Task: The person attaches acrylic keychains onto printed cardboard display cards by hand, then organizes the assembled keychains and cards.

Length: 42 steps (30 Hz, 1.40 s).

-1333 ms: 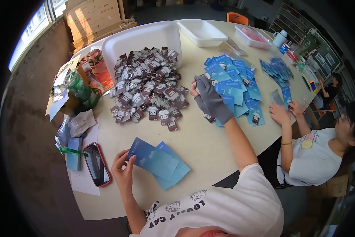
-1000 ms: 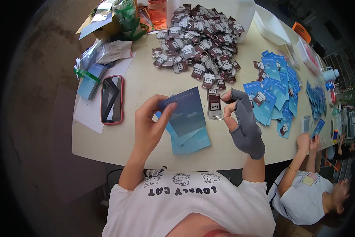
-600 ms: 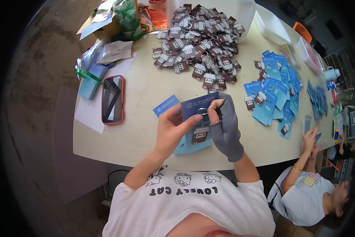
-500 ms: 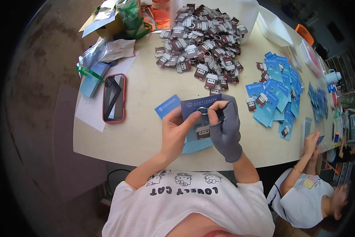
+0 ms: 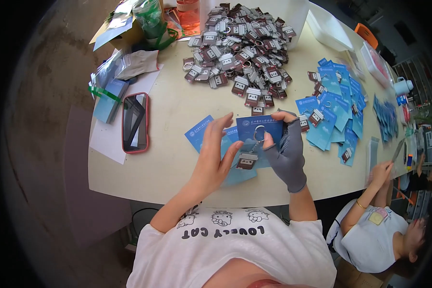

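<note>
My right hand [image 5: 289, 156], in a grey fingerless glove, grips a blue card [image 5: 268, 126] by its right side. A keychain [image 5: 247, 161] with a brown and white charm hangs on the front of that card, its metal ring near the card's middle and under my right thumb. Bare and open, my left hand [image 5: 213, 156] is just left of the card, fingers apart and holding nothing. Beneath both hands lie several loose blue cards [image 5: 196, 132], partly hidden by my left hand.
A big heap of keychains [image 5: 244, 53] covers the table's far middle. To the right lie blue cards with keychains [image 5: 336, 110]. A red-cased phone [image 5: 135, 124] and a banded card stack [image 5: 109, 101] are on the left. Another person [image 5: 369, 230] works at the right.
My left hand has let go of the card and keychain and moved left, its fingers opening. My right hand has shifted slightly right with the card.
</note>
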Tool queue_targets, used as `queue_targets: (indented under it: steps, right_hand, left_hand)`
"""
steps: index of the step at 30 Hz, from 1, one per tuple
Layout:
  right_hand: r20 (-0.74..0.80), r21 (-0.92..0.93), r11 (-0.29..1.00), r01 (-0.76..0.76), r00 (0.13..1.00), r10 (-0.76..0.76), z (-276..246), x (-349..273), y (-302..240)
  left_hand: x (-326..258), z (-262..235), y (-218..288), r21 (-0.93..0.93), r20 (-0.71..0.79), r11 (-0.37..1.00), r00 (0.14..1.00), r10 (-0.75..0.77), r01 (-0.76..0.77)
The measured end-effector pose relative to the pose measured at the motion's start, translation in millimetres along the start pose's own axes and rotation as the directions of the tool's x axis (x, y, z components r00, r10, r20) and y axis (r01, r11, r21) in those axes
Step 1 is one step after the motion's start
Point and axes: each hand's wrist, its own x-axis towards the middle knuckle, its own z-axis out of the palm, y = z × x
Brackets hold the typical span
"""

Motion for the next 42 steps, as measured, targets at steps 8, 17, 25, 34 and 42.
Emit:
queue_targets:
  steps: [8,17,25,34,42]
  right_hand:
    - [-0.351,-0.484,0.834,-0.265,0.932,0.093,-134.5,15.8,74.5]
    - [0.223,-0.770,0.501,0.394,0.903,-0.366,-39.7,96.7,102.0]
    - [0.193,-0.769,0.494,0.406,0.883,-0.427,-24.2,119.0,126.0]
    - [0.350,-0.385,0.825,0.415,0.892,-0.285,-44.6,83.0,113.3]
    - [0.085,-0.378,0.905,0.193,0.981,-0.173,-47.7,41.2,93.4]
  left_hand:
    - [-5.3,-54.5,-52.6,0.774,0.023,0.632,0.994,-0.107,0.050]
    - [8.8,-60.5,-31.6,-0.186,0.040,0.928,0.947,-0.319,0.321]
    - [1.4,-54.9,-14.6,-0.492,0.354,0.722,0.870,-0.344,0.486]
    - [10.4,-50.3,-19.6,-0.648,0.193,0.642,0.904,-0.381,0.408]
    - [9.4,-43.5,-25.4,-0.621,0.053,0.697,0.907,-0.418,0.358]
